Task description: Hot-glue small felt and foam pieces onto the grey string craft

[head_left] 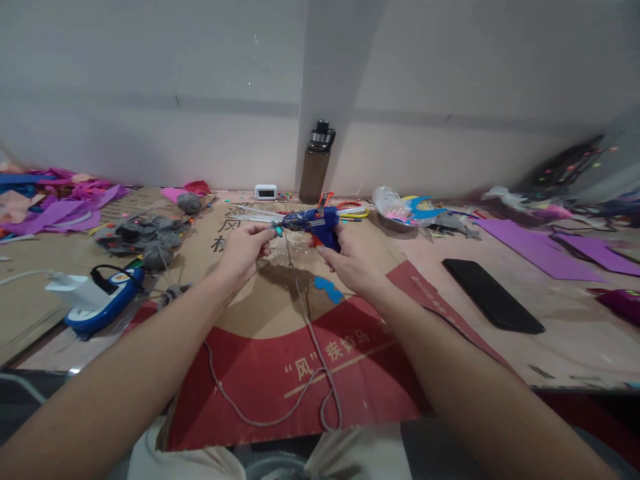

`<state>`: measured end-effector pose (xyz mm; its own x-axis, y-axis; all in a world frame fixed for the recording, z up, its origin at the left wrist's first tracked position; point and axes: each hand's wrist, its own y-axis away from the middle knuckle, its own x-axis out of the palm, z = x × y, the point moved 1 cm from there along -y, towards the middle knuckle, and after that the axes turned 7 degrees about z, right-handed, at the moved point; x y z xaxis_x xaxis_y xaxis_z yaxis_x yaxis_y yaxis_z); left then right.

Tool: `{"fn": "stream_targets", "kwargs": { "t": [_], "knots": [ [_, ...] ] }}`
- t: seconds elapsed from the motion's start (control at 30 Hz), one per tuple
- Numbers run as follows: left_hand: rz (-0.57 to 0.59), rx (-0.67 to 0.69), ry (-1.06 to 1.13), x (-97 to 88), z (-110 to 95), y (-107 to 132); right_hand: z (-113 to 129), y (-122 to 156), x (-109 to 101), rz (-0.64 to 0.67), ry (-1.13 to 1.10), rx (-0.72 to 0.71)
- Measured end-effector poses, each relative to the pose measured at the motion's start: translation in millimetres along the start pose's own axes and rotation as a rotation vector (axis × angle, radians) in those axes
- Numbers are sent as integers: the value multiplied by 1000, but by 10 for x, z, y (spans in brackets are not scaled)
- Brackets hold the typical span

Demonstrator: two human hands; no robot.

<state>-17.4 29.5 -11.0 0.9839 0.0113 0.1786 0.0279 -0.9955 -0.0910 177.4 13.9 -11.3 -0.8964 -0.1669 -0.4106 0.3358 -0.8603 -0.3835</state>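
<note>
My right hand is wrapped round the handle of a blue hot glue gun, whose nozzle points left. Between the fingertips of my left hand is a small teal piece, close to the nozzle; its kind is too small to make out. Grey yarn hangs down from near that piece and loops over the cardboard. Beneath my hands lies a flat cardboard sheet, red and brown with printed characters. A blue cut-out rests on it just below the glue gun.
A power strip with plugs and grey yarn balls lie on the left, near colourful scraps. A bottle and small digital clock stand at the back. To the right are a bowl, phone and purple sheets.
</note>
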Motion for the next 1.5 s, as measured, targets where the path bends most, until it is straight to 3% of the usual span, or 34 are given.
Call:
{"fn": "stream_targets", "kwargs": {
  "t": [0.33,0.8,1.27,1.5],
  "knots": [
    [20,1,17,25,-17,10,1,4,-11,-21,134,-56],
    [15,10,-48,18,0,2,64,39,-16,-11,310,-17],
    [11,1,-45,22,-13,6,67,48,-14,2,300,-33],
    [29,-8,-6,19,-17,-1,157,68,-20,13,441,3]
  ]
}}
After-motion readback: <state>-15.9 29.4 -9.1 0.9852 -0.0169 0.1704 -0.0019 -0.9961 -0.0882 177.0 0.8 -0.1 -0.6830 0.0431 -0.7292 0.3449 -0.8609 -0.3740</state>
